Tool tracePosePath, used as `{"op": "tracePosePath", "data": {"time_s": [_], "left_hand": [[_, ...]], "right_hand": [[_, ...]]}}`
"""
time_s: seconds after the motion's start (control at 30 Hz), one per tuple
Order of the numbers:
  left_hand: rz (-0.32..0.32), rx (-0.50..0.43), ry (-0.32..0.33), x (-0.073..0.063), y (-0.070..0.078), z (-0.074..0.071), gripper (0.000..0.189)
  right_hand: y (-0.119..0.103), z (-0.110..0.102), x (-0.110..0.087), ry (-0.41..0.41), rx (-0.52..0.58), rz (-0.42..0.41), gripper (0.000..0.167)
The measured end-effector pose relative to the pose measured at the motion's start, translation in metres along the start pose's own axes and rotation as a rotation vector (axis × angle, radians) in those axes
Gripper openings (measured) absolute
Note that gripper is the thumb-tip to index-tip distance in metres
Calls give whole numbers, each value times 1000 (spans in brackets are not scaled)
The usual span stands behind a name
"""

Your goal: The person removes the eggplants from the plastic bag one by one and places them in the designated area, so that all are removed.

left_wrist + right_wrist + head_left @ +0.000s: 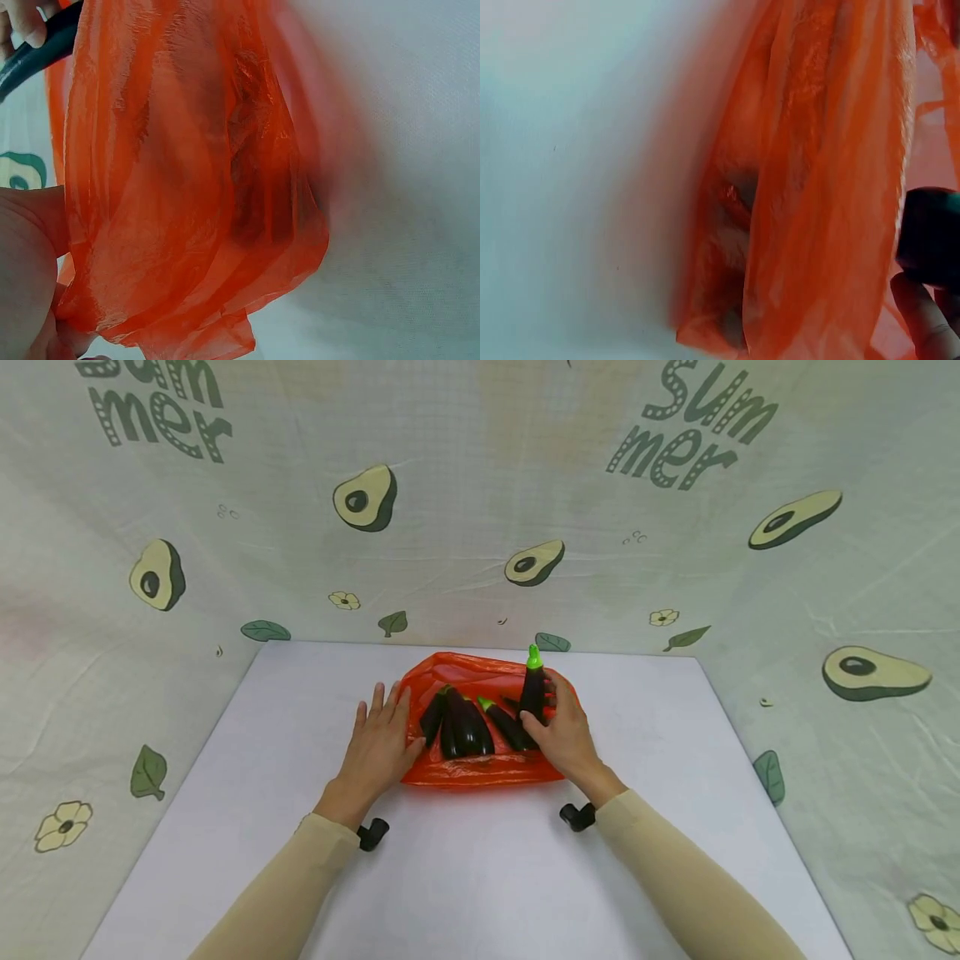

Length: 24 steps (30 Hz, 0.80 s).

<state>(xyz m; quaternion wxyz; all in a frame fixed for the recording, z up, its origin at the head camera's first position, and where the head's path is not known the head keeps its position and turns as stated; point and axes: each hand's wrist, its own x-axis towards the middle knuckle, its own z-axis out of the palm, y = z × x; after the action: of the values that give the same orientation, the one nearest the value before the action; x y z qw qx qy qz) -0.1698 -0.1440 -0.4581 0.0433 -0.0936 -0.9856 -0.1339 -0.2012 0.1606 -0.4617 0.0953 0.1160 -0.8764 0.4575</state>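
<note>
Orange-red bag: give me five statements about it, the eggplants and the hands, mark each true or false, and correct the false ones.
1. The right hand grips an eggplant. True.
2. In the head view, that eggplant's green end points to the bottom of the picture. False: the green end points to the top.
3. Several other eggplants lie in the orange-red bag. True.
4. The left hand grips an eggplant too. False: the left hand touches the bag's side.
5. The bag rests on a white surface. True.

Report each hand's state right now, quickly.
Left hand: open, touching the red bag.
Right hand: closed, holding an eggplant.
</note>
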Motion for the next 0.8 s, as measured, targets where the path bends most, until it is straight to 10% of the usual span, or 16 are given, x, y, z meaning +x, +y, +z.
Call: {"op": "tracePosePath", "data": {"time_s": [0.8], "left_hand": [[20, 7, 5, 1, 1, 0, 94]], "right_hand": [[6, -37, -5, 45, -42, 73, 80]]}}
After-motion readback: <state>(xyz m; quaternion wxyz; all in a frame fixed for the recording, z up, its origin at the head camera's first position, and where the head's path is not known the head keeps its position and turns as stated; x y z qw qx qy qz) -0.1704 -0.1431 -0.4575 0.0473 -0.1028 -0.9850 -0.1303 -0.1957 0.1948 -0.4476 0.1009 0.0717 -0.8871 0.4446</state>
